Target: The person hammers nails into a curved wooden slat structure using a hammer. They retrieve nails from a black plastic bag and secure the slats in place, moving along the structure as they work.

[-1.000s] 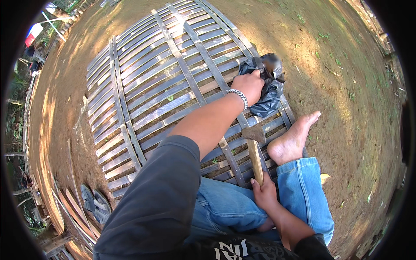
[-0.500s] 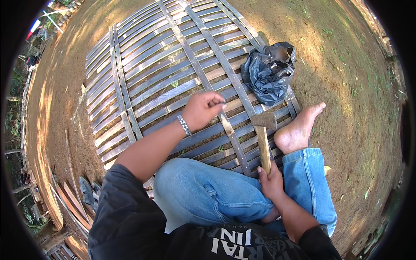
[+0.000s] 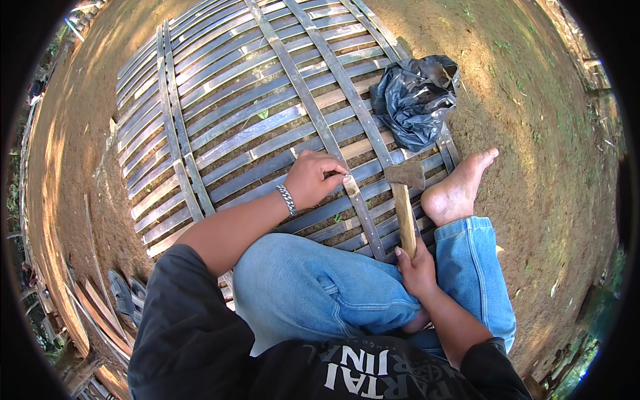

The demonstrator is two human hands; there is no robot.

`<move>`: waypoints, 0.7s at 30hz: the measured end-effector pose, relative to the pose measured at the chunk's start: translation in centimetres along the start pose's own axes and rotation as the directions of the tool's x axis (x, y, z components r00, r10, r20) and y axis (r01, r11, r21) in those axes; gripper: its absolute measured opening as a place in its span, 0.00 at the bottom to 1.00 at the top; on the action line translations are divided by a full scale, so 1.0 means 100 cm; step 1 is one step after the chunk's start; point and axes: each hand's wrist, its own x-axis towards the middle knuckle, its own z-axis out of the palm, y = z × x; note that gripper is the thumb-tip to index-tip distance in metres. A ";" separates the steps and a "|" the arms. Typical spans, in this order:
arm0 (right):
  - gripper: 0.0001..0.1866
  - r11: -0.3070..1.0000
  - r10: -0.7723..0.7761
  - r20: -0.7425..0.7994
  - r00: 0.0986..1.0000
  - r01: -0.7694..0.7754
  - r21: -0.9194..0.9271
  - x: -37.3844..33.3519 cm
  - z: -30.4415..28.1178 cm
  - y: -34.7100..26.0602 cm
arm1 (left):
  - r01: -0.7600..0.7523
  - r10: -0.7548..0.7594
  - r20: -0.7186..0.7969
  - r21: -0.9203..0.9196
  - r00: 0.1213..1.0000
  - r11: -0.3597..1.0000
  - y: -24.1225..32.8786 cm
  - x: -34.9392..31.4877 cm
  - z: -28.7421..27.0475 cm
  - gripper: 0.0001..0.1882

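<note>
My left hand [image 3: 316, 179], with a chain bracelet on its wrist, is closed in a pinch over a lengthwise slat [image 3: 360, 212] of a flat slatted bamboo panel [image 3: 220, 143]. Whatever sits between the fingertips is too small to make out. In my right hand [image 3: 419, 270], beside my knee, is a hatchet [image 3: 405, 217], gripped low on its pale wooden handle. Its dull metal head points up and away from me, over the panel near my bare foot [image 3: 460, 187]. A row of small dark fastener marks runs along the slat.
A crumpled black plastic bag [image 3: 415, 103] rests on the panel's right side, past the hatchet. Brown dirt ground [image 3: 533, 173] surrounds the panel. At the lower left lie a pair of grey sandals [image 3: 123, 297] and loose bamboo strips [image 3: 100, 313].
My left hand has come down slightly toward the slat, its fingertips still pinched. My right hand keeps the hatchet in nearly the same place. The whole view has shifted a little.
</note>
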 end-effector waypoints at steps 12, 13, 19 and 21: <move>0.18 0.994 -0.073 0.022 0.997 0.075 -0.075 -0.004 -0.003 -0.013 | -0.077 0.079 -0.010 0.102 0.997 0.992 -0.002 0.000 0.005 0.05; 0.19 0.997 -0.040 0.028 0.999 0.042 -0.068 -0.006 -0.004 -0.019 | -0.076 0.077 -0.012 0.101 0.997 0.992 -0.002 0.000 0.005 0.05; 0.20 0.966 -0.174 0.058 0.983 0.182 -0.183 -0.009 -0.007 -0.023 | -0.072 0.075 -0.020 0.109 0.997 0.991 -0.002 0.000 0.006 0.05; 0.21 0.960 -0.214 0.057 0.975 0.221 -0.172 -0.010 -0.007 -0.026 | -0.071 0.073 -0.011 0.121 0.997 0.990 -0.002 0.000 0.006 0.06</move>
